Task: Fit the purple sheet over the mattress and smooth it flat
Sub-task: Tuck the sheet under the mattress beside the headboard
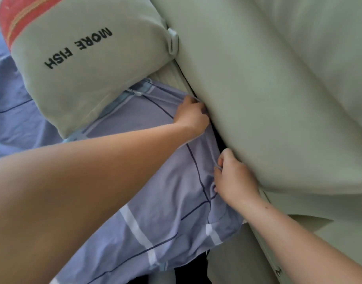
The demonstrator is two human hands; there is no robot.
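Observation:
The purple sheet [165, 212], checked with thin dark lines and white stripes, lies over the mattress corner in the middle of the view. My left hand [191, 115] grips the sheet's edge at the far side, right against the padded headboard. My right hand [233, 179] pinches the same edge nearer to me, beside the dark gap between mattress and headboard. A strip of bare mattress [167, 75] shows beyond the sheet. The sheet's edge bunches into folds between my hands.
A grey-green pillow [87, 58] printed "MORE FISH", with a red band, lies on the sheet at the upper left. The pale green padded headboard [268, 89] fills the right. A dark gap [219, 140] runs along it. The bed frame's side [237, 263] is at the bottom.

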